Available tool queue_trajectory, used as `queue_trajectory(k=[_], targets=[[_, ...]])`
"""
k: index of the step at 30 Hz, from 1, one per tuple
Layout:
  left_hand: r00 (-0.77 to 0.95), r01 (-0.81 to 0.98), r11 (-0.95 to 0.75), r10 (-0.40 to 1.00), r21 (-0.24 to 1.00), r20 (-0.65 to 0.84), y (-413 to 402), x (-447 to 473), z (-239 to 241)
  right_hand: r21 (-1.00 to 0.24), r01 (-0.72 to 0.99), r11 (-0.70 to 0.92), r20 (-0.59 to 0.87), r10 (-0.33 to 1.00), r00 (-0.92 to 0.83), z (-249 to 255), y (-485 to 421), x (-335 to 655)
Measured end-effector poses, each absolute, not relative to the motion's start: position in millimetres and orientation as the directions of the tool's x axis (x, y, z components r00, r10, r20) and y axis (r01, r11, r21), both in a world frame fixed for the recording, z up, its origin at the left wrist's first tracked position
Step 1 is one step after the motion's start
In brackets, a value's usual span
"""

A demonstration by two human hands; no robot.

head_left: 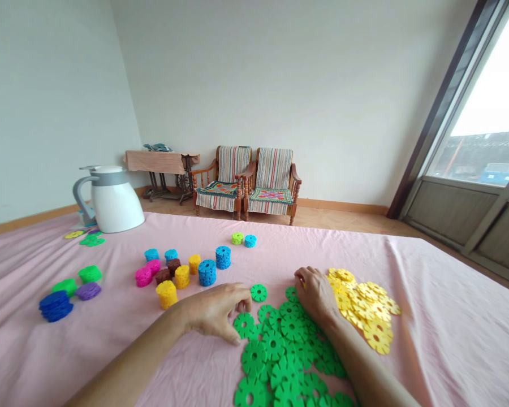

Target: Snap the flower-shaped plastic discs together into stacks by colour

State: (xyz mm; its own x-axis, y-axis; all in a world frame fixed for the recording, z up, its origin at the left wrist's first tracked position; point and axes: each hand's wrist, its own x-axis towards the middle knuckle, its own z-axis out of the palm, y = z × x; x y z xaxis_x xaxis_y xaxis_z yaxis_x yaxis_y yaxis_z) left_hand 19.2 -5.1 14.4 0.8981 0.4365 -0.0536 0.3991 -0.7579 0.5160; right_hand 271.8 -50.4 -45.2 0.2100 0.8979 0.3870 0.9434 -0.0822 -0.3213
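A heap of flat green snowflake discs lies on the pink cloth in front of me. My left hand rests at the heap's left edge, fingers curled, its fingertips touching a green disc; a single green disc lies just beyond them. My right hand sits at the heap's far edge, fingers bent down on the discs, next to a pile of yellow discs. Whether either hand actually holds a disc is hidden.
Short stacks of discs stand to the left: yellow, blue, pink, dark blue, green. A white jug stands at the back left. Two wooden chairs are by the far wall.
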Motion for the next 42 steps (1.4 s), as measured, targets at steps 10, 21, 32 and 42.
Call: queue_trajectory(k=[10,21,32,42], targets=[[0.894,0.373,-0.808,0.444,0.456,0.056,-4.2,23.6,8.0,-0.315,0.946,-0.079,0.388,0.899,0.205,-45.1,-51.3,272.0],[0.714,0.413,-0.787,0.593,0.459,0.373,11.4,50.3,-18.6,-0.304,0.949,-0.078,0.390,0.899,0.199,-44.5,-51.4,271.2],[0.734,0.392,-0.810,0.561,0.436,0.382,14.7,50.4,-25.0,-0.317,0.946,-0.073,0.388,0.900,0.199,-47.1,-49.8,272.2],[0.786,0.294,-0.802,0.513,0.520,0.346,-21.1,64.2,-1.5,-0.317,0.946,-0.073,0.391,0.898,0.201,-46.2,-49.9,272.1]])
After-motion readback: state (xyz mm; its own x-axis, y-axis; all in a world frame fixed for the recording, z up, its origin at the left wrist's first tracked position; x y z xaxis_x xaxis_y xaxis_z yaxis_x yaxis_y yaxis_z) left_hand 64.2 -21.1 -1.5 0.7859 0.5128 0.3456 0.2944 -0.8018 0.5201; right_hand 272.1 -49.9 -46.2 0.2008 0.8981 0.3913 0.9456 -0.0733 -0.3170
